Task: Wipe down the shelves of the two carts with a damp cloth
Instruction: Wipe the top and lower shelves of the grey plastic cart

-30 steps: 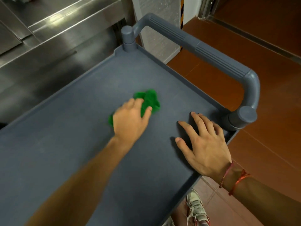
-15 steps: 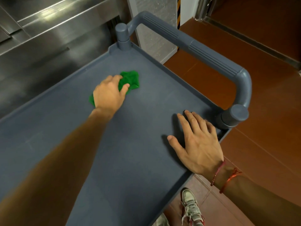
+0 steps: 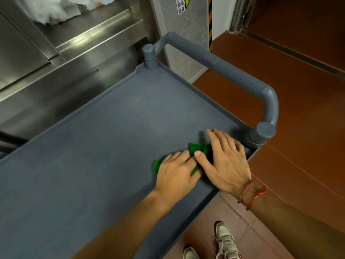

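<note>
Fingers (image 3: 177, 157) of your left hand (image 3: 175, 172) press flat on the crumpled green cloth (image 3: 202, 149), near right on the grey plastic cart shelf (image 3: 112, 137); right hand (image 3: 227, 163) splayed alongside. Mid-wipe, probably; next, sweep far-left.

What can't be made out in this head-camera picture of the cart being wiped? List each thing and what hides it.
Head view:
- Green cloth: mostly covered by the left hand and right hand; full shape unclear.
- Lower shelves: hidden beneath the top shelf.
- Wall label: cut off by the top edge, print too small to read.
- Second cart: outside the frame.
</note>
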Available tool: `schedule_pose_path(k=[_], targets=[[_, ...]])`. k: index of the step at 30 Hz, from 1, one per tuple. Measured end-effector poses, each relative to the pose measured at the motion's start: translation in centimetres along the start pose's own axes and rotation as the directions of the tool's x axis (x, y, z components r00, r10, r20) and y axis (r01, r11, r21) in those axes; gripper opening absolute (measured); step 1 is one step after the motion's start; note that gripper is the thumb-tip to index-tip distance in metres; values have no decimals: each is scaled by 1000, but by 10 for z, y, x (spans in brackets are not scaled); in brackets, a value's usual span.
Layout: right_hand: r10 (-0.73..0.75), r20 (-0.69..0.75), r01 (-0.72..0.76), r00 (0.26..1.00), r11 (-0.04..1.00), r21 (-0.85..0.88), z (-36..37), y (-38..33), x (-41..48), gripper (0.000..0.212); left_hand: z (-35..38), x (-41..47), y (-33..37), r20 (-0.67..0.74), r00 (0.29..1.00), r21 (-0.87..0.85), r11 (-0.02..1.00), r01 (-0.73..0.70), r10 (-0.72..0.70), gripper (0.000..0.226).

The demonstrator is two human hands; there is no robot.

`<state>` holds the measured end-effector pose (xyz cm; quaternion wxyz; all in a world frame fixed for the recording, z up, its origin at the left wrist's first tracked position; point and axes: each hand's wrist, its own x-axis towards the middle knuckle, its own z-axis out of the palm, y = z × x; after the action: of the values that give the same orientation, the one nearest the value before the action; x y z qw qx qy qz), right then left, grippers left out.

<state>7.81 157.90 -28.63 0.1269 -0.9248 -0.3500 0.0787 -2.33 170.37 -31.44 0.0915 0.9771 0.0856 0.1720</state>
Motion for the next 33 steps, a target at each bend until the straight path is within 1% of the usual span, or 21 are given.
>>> schedule_pose_path(k=[2, 4, 5, 6, 8, 9, 10, 11, 13, 14, 16, 17, 18, 19, 22, 26, 28, 31, 33], targets=[[-10, 19, 10, 1000, 999, 34, -1, 1, 0, 78, 2, 4, -4, -13, 1000, 26, 1000, -17, 17, 22], [-32, -1, 31, 999, 992, 123, -8, 2, 2, 71, 4, 10, -10, -3, 1000, 47, 999, 5, -5, 27], [-69, -66, 79, 995, 986, 148, -13, 3, 4, 63, 5, 13, -14, 11, 1000, 61, 998, 27, -28, 31], [-127, -165, 150, 978, 979, 137, -22, 3, 10, 54, 7, 19, -20, 18, 998, 80, 995, 52, -54, 36], [-220, -366, 261, 904, 963, 66, -44, 7, 28, 36, 10, 34, -36, 11, 995, 114, 989, 100, -101, 43], [-232, -425, 269, 875, 963, 30, -57, 11, 40, 32, 10, 44, -44, 1, 992, 119, 985, 128, -129, 44], [-222, -457, 245, 861, 969, -7, -71, 17, 54, 32, 9, 53, -51, -11, 985, 116, 979, 170, -170, 45], [-191, -462, 193, 866, 980, -43, -84, 23, 67, 35, 8, 61, -57, -15, 976, 105, 970, 217, -217, 43], [-71, -420, 36, 905, 995, -90, -102, 40, 88, 47, 8, 71, -62, -14, 950, 65, 948, 312, -312, 39], [-1, -386, -38, 922, 995, -94, -107, 50, 96, 55, 8, 72, -61, -20, 944, 54, 942, 330, -330, 39], [125, -269, -139, 955, 990, -33, -111, 67, 106, 64, 9, 65, -53, -38, 953, 63, 951, 303, -302, 40], [161, -194, -160, 968, 987, 20, -112, 73, 108, 64, 9, 59, -45, -48, 959, 68, 957, 281, -278, 41], [166, -135, -157, 977, 985, 73, -111, 77, 110, 61, 10, 52, -36, -58, 965, 69, 964, 259, -255, 42], [147, -114, -134, 983, 985, 111, -110, 78, 112, 56, 10, 45, -26, -63, 971, 60, 970, 236, -232, 43], [96, -155, -76, 983, 989, 130, -107, 79, 116, 46, 8, 26, 11, -26, 989, 29, 988, 149, -148, 43], [110, -168, -92, 980, 990, 108, -106, 81, 119, 43, 8, 14, 53, 41, 998, -61, 997, -52, 54, 41], [124, -154, -110, 980, 990, 93, -107, 81, 122, 42, 12, 17, 56, 29, 995, -81, 992, -98, 100, 41], [154, -79, -154, 985, 988, 14, -112, 80, 128, 42, 21, 25, 46, -1, 987, -28, 986, -163, 163, 42], [145, -21, -146, 989, 987, -62, -120, 77, 137, 43, 29, 41, 36, -23, 984, 29, 984, -178, 178, 41]])
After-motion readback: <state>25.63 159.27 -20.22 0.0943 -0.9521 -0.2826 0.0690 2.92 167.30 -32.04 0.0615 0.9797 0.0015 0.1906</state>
